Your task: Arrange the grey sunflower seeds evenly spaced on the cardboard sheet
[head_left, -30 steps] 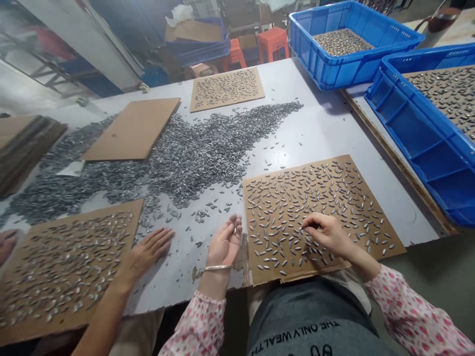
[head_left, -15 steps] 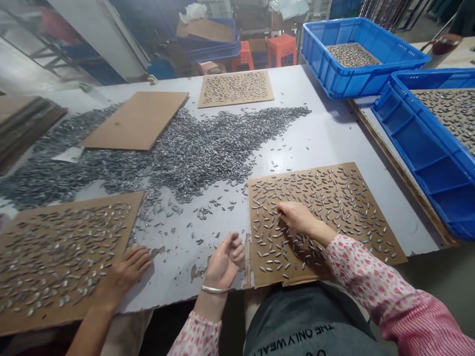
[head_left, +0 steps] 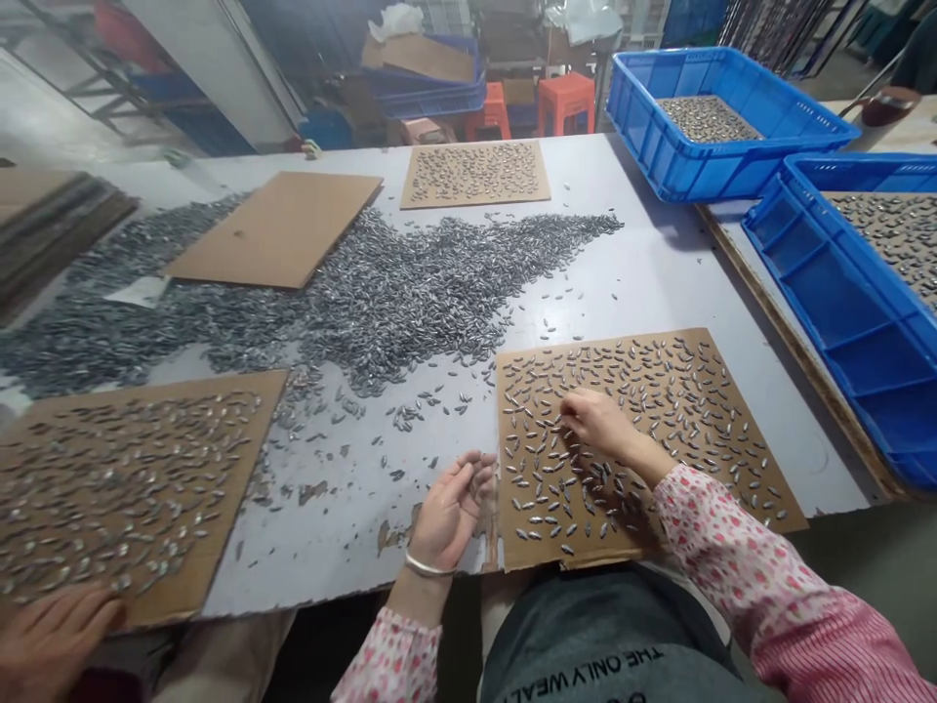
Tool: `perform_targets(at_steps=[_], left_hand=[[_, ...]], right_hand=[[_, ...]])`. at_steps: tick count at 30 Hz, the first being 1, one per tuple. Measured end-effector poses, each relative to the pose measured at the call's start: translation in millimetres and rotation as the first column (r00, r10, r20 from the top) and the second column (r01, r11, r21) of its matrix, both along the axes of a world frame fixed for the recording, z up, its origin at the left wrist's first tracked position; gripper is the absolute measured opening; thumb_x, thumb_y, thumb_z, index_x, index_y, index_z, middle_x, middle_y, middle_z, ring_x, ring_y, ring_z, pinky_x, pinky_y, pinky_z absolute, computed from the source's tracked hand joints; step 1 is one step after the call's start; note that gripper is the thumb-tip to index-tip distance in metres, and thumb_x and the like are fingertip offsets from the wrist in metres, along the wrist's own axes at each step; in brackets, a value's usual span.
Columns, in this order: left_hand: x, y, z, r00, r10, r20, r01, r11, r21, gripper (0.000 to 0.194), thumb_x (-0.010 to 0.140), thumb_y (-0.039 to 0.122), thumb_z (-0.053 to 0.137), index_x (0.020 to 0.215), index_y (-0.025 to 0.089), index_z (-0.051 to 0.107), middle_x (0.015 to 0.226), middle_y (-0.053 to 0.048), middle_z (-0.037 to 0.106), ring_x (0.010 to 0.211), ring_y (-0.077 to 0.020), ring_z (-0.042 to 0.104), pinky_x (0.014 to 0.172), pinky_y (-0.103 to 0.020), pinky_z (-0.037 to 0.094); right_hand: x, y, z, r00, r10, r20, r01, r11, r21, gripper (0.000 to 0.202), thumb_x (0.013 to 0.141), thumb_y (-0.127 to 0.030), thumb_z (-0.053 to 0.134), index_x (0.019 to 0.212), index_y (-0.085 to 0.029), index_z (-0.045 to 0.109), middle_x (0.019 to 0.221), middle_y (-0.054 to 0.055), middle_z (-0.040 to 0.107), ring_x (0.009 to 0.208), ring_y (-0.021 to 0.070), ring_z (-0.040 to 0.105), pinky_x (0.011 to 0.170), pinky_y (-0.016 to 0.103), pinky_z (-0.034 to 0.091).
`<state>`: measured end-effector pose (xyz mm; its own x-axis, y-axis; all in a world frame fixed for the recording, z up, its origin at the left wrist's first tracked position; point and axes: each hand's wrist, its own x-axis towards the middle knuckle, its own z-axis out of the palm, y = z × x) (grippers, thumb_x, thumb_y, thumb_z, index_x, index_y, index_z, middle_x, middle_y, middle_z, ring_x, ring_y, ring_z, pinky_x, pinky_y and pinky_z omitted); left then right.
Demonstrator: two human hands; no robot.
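Observation:
My right hand (head_left: pixel 598 422) is over a brown cardboard sheet (head_left: pixel 732 459) at the table's near edge, fingertips pinched together low among the pieces. Whatever the pinch holds is hidden. Small silver spindle-shaped metal pieces (head_left: pixel 680 391) lie spread across this sheet, spaced apart. Just left of the sheet, my left hand (head_left: pixel 448 513) hovers palm up with fingers loosely curled and apart; its palm shows nothing. Beyond it, a large heap of the same metal pieces (head_left: pixel 417 303) covers the middle of the table.
A co-worker's hand (head_left: pixel 62 630) rests on another covered cardboard sheet (head_left: pixel 139 488) at left. A bare cardboard sheet (head_left: pixel 278 234) lies on the heap; a filled one (head_left: pixel 475 176) lies behind. Blue crates (head_left: pixel 684 166) stand at right, stacked boards (head_left: pixel 51 234) at far left.
The co-worker's hand has moved left and nearer along their sheet. My left hand's fingers have turned slightly toward my sheet. My right hand stays at nearly the same spot on it.

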<state>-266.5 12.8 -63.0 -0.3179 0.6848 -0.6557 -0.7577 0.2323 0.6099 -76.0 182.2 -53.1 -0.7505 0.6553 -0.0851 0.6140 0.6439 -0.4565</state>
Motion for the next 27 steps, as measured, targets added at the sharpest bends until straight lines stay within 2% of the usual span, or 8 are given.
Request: perform_targets(at_steps=[3,9,13,17,22,27], left_hand=[[-4.1,2.3,0.2,0.999,0.039,-0.021,-0.039,0.999,-0.025,0.025,0.08,0.0,0.051,0.101,0.01,0.059,0.097,-0.011,0.066,0.077,-0.0093,0.063,0.065,-0.017,0.054],[-4.2,3.2,4.8,1.0,0.008,-0.029,-0.009,0.998,-0.056,0.019,0.084,0.006,0.051,0.101,0.011,0.059,0.083,-0.006,0.065,0.058,-0.0045,0.056,0.048,-0.012,0.046],[-2.4,-0.1,0.3,1.0,-0.015,-0.02,0.015,1.0,-0.019,0.015,0.081,0.012,0.059,0.095,0.011,0.059,0.077,-0.004,0.063,0.054,-0.0041,0.051,0.045,-0.012,0.043],[-1.6,-3.9,-1.5,0.998,-0.063,-0.003,0.063,0.998,0.016,0.022,0.071,0.018,0.072,0.088,0.013,0.059,0.077,-0.002,0.062,0.055,-0.0045,0.05,0.046,-0.013,0.041],[0.7,-4.5,5.3,0.991,-0.124,-0.044,0.124,0.992,0.006,0.026,0.067,0.023,0.076,0.086,0.01,0.064,0.079,-0.005,0.061,0.067,-0.0078,0.053,0.058,-0.016,0.046],[4.8,-1.8,6.7,0.996,-0.058,-0.067,0.059,0.998,0.009,0.028,0.061,0.022,0.08,0.082,0.011,0.064,0.077,-0.003,0.058,0.063,-0.0067,0.051,0.054,-0.016,0.043]], right_hand=[[7.4,7.6,-7.4,0.996,-0.051,-0.079,0.05,0.999,-0.01,0.008,0.085,-0.014,0.054,0.083,-0.015,0.062,0.083,0.004,0.061,0.077,0.0133,0.054,0.069,0.023,0.04],[3.9,11.9,-19.2,1.0,0.021,0.009,-0.021,1.0,0.006,0.013,0.088,-0.019,0.053,0.09,-0.017,0.066,0.088,0.005,0.059,0.084,0.0141,0.055,0.072,0.022,0.041],[-6.8,10.6,-15.0,0.987,0.07,0.144,-0.077,0.996,0.044,0.015,0.089,-0.023,0.054,0.09,-0.018,0.067,0.091,0.007,0.058,0.088,0.0154,0.054,0.07,0.022,0.04],[-11.7,10.5,-8.6,0.976,0.094,0.195,-0.109,0.992,0.069,0.017,0.09,-0.024,0.051,0.088,-0.018,0.067,0.091,0.007,0.058,0.088,0.0159,0.053,0.067,0.021,0.04],[-9.1,10.0,-9.2,0.982,0.064,0.175,-0.08,0.993,0.086,0.016,0.089,-0.021,0.051,0.086,-0.017,0.066,0.09,0.007,0.057,0.086,0.0156,0.052,0.069,0.022,0.04],[-13.1,5.7,-17.8,0.994,0.041,0.102,-0.05,0.995,0.085,0.017,0.09,-0.028,0.052,0.088,-0.017,0.066,0.091,0.007,0.057,0.088,0.0161,0.053,0.068,0.023,0.041]])
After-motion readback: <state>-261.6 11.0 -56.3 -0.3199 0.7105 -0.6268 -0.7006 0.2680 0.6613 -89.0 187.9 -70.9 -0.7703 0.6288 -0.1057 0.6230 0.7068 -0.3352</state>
